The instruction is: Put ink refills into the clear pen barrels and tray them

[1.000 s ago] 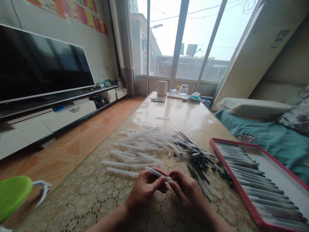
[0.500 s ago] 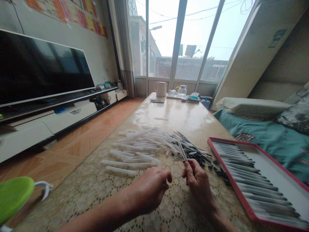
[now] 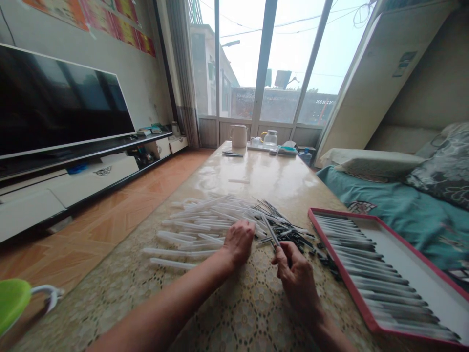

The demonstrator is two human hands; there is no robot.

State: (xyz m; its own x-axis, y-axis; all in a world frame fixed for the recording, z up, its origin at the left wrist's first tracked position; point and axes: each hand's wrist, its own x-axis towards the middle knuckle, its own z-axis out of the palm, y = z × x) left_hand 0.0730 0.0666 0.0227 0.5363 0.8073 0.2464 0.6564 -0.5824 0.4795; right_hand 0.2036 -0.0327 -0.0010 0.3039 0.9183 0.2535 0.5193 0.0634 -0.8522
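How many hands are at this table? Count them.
2: the bare left hand at the edge of the pile of white plastic tubes, and the bare right hand gripping a slim translucent tube. None seem hidden.

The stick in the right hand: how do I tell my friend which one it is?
Start at the long table under the big window. Find the heap of white tubes. The thin stick pinched in the right hand is the one held up while the others lie flat.

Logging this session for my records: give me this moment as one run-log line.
left hand: palm down by white plastic tubes | right hand: holds thin rod | red-edged tray: holds rows of rods
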